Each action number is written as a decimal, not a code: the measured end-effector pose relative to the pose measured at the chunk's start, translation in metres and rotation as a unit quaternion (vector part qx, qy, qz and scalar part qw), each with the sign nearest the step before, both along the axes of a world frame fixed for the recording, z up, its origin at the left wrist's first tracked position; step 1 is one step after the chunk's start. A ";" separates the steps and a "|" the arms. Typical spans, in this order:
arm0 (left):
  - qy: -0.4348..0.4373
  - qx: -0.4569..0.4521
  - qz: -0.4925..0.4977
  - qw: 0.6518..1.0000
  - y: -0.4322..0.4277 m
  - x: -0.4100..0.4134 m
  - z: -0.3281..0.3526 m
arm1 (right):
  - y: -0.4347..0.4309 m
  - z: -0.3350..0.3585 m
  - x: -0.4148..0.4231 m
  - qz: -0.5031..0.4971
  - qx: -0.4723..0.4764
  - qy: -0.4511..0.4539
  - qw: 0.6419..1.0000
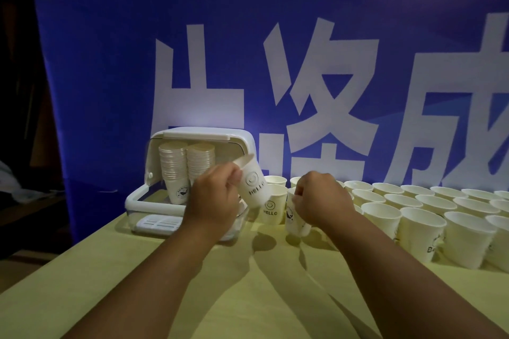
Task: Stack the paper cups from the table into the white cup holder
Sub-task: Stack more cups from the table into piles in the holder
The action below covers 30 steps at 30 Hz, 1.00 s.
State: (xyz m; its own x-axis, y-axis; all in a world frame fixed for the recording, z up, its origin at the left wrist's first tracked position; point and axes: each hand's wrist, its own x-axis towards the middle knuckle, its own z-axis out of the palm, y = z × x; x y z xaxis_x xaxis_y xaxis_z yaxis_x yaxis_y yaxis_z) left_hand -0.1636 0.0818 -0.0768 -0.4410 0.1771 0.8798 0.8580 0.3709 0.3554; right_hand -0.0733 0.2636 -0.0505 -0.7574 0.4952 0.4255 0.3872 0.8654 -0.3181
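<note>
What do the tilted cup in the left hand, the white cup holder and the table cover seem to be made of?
Tilted cup: matte white paper, printed HELLO. Cup holder: smooth, faintly glossy white plastic, moulded rounded corners. Table cover: matte pale yellow, probably cloth or paper; no weave visible.

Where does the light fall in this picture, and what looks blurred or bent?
Head view: dim, bluish light, with a bright patch on the banner above the holder; overlapping shadows cross the table; the left hand and its tilted cup are blurred; the wide lens bows the banner's left edge.
</note>
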 end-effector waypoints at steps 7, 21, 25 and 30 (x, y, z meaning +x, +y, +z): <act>-0.009 0.038 0.061 0.997 -0.023 -0.022 0.006 | -0.006 0.007 0.002 0.055 -0.061 0.115 0.990; -0.193 -0.120 0.077 0.971 -0.018 -0.031 -0.010 | -0.060 0.030 -0.038 0.138 -0.117 0.294 0.939; -0.185 -0.076 0.042 0.979 -0.021 -0.028 -0.009 | -0.074 0.020 -0.061 0.145 -0.112 0.277 0.943; -0.218 0.016 0.017 0.976 -0.023 -0.035 -0.014 | -0.073 0.004 -0.070 0.174 -0.051 0.189 0.965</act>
